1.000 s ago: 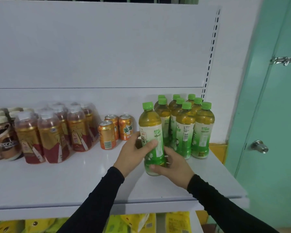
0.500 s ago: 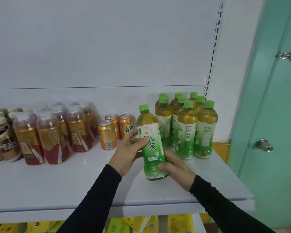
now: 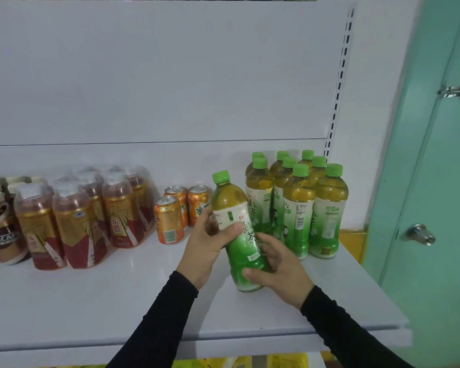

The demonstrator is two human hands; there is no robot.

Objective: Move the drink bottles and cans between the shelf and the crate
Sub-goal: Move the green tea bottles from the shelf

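A green tea bottle (image 3: 239,229) with a green cap is tilted to the left above the white shelf (image 3: 117,301). My left hand (image 3: 205,251) grips its label from the left, thumb across the front. My right hand (image 3: 279,269) curls round its lower end from the right. Behind it, several more green tea bottles (image 3: 298,208) stand upright at the shelf's right end. Three orange cans (image 3: 178,213) stand just left of the held bottle. No crate is in view.
A shrink-wrapped pack of red and gold bottles (image 3: 85,216) and brown coffee bottles (image 3: 0,224) fill the shelf's left side. A teal door (image 3: 436,181) with a knob stands to the right. Yellow packets (image 3: 250,363) lie on the level below.
The held bottle has come away from the group toward me, and it has tipped from upright to leaning left. Both hands have kept their grip on it.
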